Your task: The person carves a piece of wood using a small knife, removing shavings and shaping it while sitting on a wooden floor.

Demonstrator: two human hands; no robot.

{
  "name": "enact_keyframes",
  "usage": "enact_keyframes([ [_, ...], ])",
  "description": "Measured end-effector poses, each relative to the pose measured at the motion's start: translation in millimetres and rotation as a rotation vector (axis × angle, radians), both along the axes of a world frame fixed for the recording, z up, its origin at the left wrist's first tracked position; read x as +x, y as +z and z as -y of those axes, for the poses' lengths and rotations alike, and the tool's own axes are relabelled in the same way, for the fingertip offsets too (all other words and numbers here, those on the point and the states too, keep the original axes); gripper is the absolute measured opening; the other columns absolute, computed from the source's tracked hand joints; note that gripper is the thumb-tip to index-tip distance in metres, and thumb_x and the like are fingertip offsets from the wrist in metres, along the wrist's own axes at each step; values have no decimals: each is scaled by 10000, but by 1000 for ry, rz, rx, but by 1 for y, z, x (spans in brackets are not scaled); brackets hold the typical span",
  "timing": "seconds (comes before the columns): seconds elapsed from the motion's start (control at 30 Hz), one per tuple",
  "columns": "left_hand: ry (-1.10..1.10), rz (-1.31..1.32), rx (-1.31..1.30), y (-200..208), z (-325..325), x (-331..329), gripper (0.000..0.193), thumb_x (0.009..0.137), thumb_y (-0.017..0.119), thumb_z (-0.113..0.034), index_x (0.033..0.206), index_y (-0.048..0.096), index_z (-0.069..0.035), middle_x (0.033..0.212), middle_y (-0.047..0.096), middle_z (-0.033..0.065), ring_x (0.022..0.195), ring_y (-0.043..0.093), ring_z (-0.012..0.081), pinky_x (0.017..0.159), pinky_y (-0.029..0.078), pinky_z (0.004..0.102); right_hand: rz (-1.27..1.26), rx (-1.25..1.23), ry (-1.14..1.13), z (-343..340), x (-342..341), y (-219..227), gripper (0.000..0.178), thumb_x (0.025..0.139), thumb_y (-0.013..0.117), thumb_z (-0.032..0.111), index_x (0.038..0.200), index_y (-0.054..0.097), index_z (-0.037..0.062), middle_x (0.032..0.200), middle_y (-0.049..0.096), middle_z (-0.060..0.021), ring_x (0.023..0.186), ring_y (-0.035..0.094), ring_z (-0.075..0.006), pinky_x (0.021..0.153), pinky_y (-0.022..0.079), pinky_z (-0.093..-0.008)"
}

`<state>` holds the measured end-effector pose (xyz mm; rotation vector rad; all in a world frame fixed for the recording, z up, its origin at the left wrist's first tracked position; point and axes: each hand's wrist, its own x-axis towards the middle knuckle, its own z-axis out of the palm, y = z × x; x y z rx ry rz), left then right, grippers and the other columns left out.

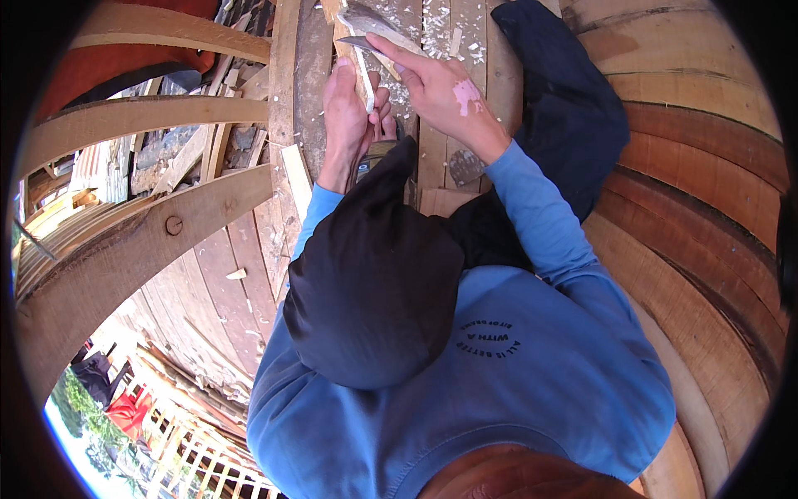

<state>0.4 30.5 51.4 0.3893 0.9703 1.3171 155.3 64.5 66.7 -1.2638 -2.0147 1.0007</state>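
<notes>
My left hand is closed around a narrow wooden strip with a pale, freshly cut edge, its thumb lying along one side. The strip runs upward past the picture's top edge. In my right hand is a knife; its dark, pointed blade lies across the strip just above my left thumb. My right index finger stretches along the blade, and the handle is mostly hidden in the palm. Close above the knife is a broad, grey, curved piece that looks like a larger blade; I cannot tell what it rests on.
Pale wood shavings litter the plank floor. Curved wooden ribs rise at the left, with loose timber beyond them. Curved planks form a wall at the right. My legs in dark trousers are bent around the work.
</notes>
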Motion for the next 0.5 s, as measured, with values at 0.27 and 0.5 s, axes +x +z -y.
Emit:
enact_keyframes([
  [0.27, 44, 8, -80, 6, 4, -1, 393, 1125, 387, -410, 913, 460, -87, 658, 426, 21, 485, 347, 103, 448, 278, 265, 23, -148, -6, 5, -11, 12, 547, 1013, 532, 94, 1489, 537, 364, 1062, 694, -257, 735, 657, -430, 673, 527, -445],
  [0.5, -8, -53, -23, -4, 11, -4, 383, 1126, 374, -398, 992, 486, -57, 730, 493, 55, 489, 428, 131, 413, 341, 276, -28, 59, -65, -6, -16, -7, 534, 1016, 532, 113, 1485, 544, 370, 900, 688, -243, 604, 581, -389, 621, 488, -430],
])
